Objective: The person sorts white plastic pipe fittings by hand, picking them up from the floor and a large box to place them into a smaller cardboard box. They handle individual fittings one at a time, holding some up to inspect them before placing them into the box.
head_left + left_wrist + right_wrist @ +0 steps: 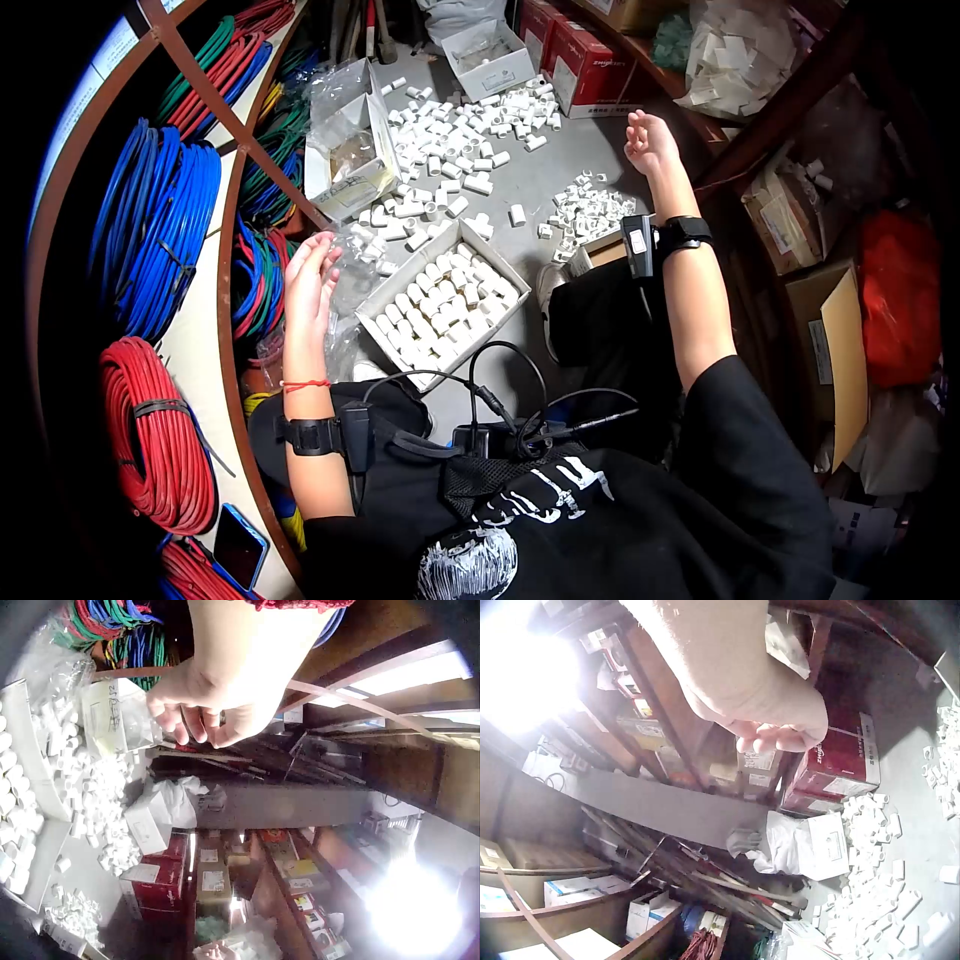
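Observation:
My left hand (312,280) is raised at the left with fingers relaxed and slightly bent, nothing held. Close beside it lies a crumpled clear plastic bag (345,290). On the floor before me sits an open white carton (478,340) with rows of white pipe fittings (440,305). My right hand (652,145) is lifted at the right, palm up, its fingers loosely curled around nothing. The right wrist view shows the same hand (757,697) in the air before shelves. In the left wrist view, the left hand (232,682) has drooping fingers and holds nothing.
Loose white fittings (465,135) cover the floor ahead, with a heap of small white clips (590,210) at right. Another open carton (350,140) stands behind the bag. Red boxes (590,70) stand at the back. Cable coils (160,230) fill the left shelf.

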`<state>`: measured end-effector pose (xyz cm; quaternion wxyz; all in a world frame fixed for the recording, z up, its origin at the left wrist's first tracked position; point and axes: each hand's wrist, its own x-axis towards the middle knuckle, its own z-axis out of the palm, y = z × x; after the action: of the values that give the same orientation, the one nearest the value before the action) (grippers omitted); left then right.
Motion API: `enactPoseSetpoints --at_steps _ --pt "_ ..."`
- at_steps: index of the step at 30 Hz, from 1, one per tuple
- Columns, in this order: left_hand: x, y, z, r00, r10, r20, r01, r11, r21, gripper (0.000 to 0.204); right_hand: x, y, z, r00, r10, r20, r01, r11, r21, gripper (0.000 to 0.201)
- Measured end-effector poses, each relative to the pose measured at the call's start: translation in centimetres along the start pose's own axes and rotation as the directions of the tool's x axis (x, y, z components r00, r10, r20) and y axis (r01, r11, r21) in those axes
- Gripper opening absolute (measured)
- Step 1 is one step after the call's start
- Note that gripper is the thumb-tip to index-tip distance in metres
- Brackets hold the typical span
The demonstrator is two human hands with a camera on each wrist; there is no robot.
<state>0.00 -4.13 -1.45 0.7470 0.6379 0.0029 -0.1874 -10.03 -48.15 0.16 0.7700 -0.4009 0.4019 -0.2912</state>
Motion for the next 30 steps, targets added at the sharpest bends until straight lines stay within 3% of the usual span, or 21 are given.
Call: enactPoseSetpoints --at_steps 4,8,10,14,23,26,27,30 --pt "0.7 -0.4 -0.7 0.999 -0.035 0.028 0.036 0.999 -0.013 0.017 0.5 0.2 -0.1 0.999 -0.032 -0.038 0.032 0.999 0.001 0.010" --pt "1.0 -0.8 -1.1 0.999 -0.005 0.037 0.005 1.000 0.001 0.015 0.7 0.0 -0.2 0.946 -0.068 -0.317 0.086 0.995 0.044 0.007" --pt "0.9 -0.7 -1.1 1.000 -0.006 0.024 0.006 1.000 0.011 0.015 0.3 -0.2 -0.2 0.928 -0.055 -0.368 0.096 0.991 0.095 0.006" --pt "0.9 -0.7 -1.0 1.000 -0.008 0.022 0.007 1.000 0.015 0.016 0.7 -0.2 -0.7 0.952 -0.032 -0.305 0.083 0.984 0.157 0.006" --pt "-0.2 0.2 -0.1 1.000 0.028 -0.006 -0.028 0.999 -0.014 0.011 -2.0 -0.9 0.3 0.942 0.034 -0.333 0.055 0.965 0.255 0.007" --pt "0.0 0.1 -0.4 1.000 0.014 0.001 -0.014 1.000 0.003 0.015 -2.3 -0.9 0.1 0.961 0.062 -0.269 0.022 0.954 0.298 0.006" --pt "0.1 0.2 -0.4 0.999 -0.004 -0.040 0.003 1.000 -0.028 0.018 -2.1 -0.9 0.0 0.965 0.067 -0.254 0.014 0.952 0.305 0.008" --pt "0.1 0.4 -1.1 0.996 -0.087 0.035 0.093 0.971 -0.219 0.021 -2.0 -0.9 -0.2 0.974 0.098 -0.206 -0.031 0.952 0.304 0.018"
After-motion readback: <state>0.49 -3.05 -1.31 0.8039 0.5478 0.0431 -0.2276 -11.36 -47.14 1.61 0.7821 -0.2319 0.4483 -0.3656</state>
